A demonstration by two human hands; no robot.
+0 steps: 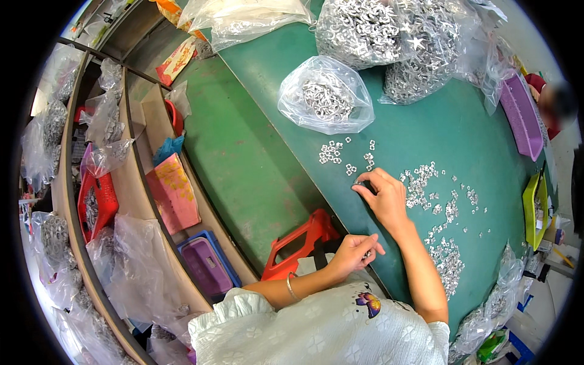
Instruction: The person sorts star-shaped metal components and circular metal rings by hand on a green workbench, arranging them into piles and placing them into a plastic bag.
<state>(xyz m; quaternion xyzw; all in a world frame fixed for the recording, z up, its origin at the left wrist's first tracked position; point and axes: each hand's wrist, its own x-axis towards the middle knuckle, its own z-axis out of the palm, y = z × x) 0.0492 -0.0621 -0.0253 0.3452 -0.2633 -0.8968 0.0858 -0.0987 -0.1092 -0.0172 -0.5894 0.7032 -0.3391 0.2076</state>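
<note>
My right hand [384, 198] is over the green table [359, 210], thumb and forefinger pinched on a small silvery metal piece [358, 182] whose exact shape is hard to see. Close to its fingertips lie a few small open-square metal pieces [369, 159], with another little group [331, 152] farther left. My left hand [354, 254] is closed at the table's near edge, with a bit of shiny metal [367, 255] showing between its curled fingers. To the right of my right hand spreads a loose scatter of the same pieces [418, 184], and a denser pile [447, 261] sits beside my right forearm.
An open clear bag of metal parts [328, 100] stands beyond my hands, with bigger full bags [359, 33] behind it. Purple [522, 118] and yellow-green [534, 210] bins line the right edge. A red stool [298, 243] and shelves with bags and trays [207, 261] are at left.
</note>
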